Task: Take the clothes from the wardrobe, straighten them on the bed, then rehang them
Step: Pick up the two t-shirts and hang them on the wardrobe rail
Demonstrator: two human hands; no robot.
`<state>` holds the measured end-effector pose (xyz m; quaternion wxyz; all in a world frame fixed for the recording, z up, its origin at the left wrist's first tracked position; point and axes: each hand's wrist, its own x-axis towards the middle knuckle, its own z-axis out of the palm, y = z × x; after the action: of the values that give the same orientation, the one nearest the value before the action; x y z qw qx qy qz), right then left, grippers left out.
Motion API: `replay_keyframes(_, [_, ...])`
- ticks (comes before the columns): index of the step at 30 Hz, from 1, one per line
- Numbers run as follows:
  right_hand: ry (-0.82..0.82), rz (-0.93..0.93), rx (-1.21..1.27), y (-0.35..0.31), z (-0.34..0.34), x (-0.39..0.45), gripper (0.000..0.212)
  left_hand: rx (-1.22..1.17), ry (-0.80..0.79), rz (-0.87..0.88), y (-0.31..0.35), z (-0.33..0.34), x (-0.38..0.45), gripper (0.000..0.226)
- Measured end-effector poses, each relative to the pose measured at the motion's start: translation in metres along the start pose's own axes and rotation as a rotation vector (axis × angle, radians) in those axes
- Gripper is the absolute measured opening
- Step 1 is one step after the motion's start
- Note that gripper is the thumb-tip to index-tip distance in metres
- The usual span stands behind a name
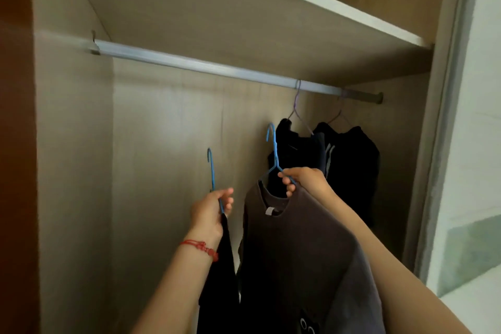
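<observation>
My left hand (210, 211) grips a blue hanger (212, 171) that carries a black garment (219, 274) hanging down below my wrist. My right hand (303, 179) holds a second blue hanger (273, 149) at its shoulder, with a dark grey T-shirt (298, 252) on it. Both hangers are below the silver wardrobe rail (206, 65), with their hooks off it. Two dark garments (349, 160) hang from purple hangers (298, 108) at the rail's right end, behind my right hand.
A shelf (311, 0) runs above the rail. The wardrobe's beige back panel (162, 144) shows to the left of the clothes. A sliding door frame (444, 116) stands at the right, a brown edge (16, 144) at the far left.
</observation>
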<state>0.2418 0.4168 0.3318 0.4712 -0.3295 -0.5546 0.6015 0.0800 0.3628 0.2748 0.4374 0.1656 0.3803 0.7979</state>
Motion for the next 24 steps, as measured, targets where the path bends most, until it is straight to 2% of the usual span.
replay_keyframes(5, [-0.075,-0.090,0.058,-0.042,0.001,0.034,0.018,0.163,0.072,0.281,0.037,0.033,0.006,0.031])
replay_keyframes(8, [-0.100,-0.126,0.032,-0.059,0.010,0.054,0.016,0.222,0.069,0.385,0.062,0.048,0.011,0.033])
replay_keyframes(16, [-0.132,-0.217,0.039,-0.096,0.038,0.090,0.013,0.369,0.043,0.549,0.125,0.069,0.032,0.038])
replay_keyframes(24, [-0.144,-0.247,0.068,-0.116,0.059,0.121,0.017,0.393,0.031,0.643,0.176,0.091,0.036,0.038])
